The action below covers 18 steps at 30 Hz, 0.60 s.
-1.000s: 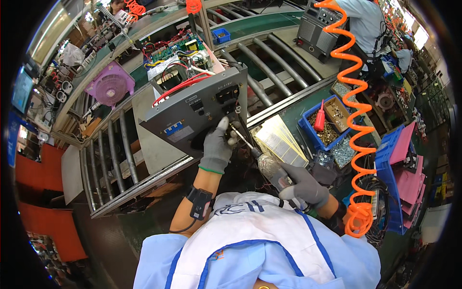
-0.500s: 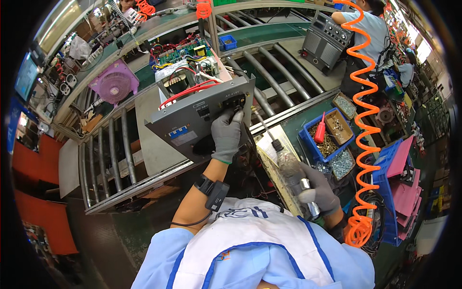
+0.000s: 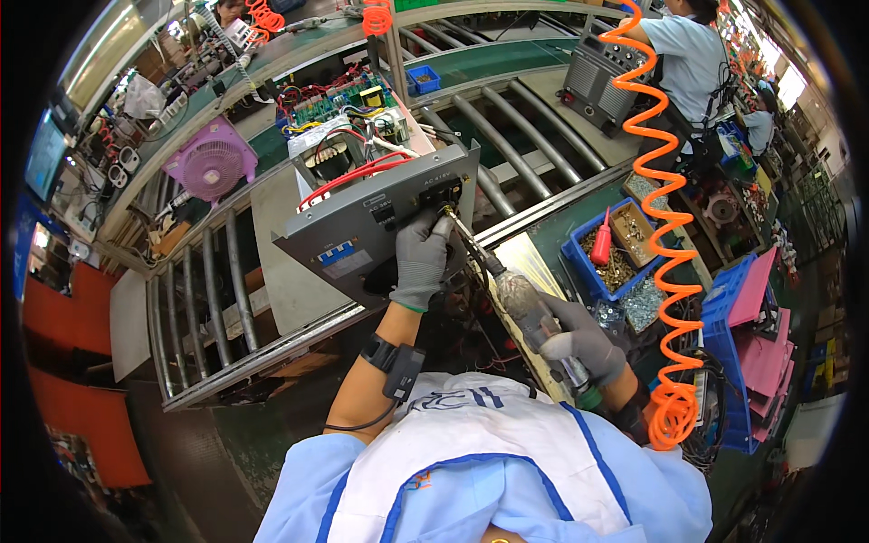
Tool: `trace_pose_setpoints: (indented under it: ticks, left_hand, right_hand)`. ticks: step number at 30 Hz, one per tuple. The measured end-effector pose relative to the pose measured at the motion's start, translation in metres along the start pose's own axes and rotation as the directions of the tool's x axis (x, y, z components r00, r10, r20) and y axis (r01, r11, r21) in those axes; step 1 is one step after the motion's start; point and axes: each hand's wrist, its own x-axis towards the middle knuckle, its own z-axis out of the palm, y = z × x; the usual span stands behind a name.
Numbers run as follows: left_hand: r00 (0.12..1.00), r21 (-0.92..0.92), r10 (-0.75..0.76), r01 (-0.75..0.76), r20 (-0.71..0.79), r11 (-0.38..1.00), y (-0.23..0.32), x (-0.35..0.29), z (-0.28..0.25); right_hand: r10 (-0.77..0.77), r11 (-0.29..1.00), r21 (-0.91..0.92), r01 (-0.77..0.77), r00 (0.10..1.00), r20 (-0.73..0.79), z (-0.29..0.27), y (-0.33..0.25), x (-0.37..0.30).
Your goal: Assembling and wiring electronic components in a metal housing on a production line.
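Observation:
My right hand (image 3: 584,342), in a grey glove, is wrapped around a power screwdriver (image 3: 522,303) with a clear-and-silver body and a long bit. The bit slants up and left, its tip at the upper right of a dark grey metal panel (image 3: 312,220). At that spot, beside a black terminal part (image 3: 441,194), the gloved fingers of my left hand (image 3: 422,258) are pinched together; whatever they hold is too small to tell. Behind the panel stands its open chassis, with a green circuit board (image 3: 348,101) and red cables (image 3: 355,174).
A roller conveyor (image 3: 520,136) runs beneath the unit. To the right, a blue bin (image 3: 579,244) holds screws and a red bottle (image 3: 601,240). An orange coiled hose (image 3: 665,185) hangs nearby. A purple fan (image 3: 213,165) stands left. Another person (image 3: 685,68) works at the far right.
My right hand has brought the screwdriver up and left, so its bit tip now meets the panel by my left fingers. The left hand has shifted slightly. The orange hose has swung left.

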Motion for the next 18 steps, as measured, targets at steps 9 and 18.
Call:
trace_pose_setpoints:
  ticks: [9, 18]
  left_hand:
    - [0.949, -0.084, -0.314, 0.314, 0.02, 0.946, -0.013, -0.003, 0.001]
    - [0.973, 0.196, -0.21, 0.225, -0.093, 0.954, 0.012, -0.011, 0.007]
  right_hand:
    - [-0.01, 0.999, -0.052, 0.011, 1.0, 0.007, 0.002, -0.001, 0.005]
    - [-0.089, 0.996, -0.003, 0.089, 0.994, -0.06, 0.016, 0.004, 0.016]
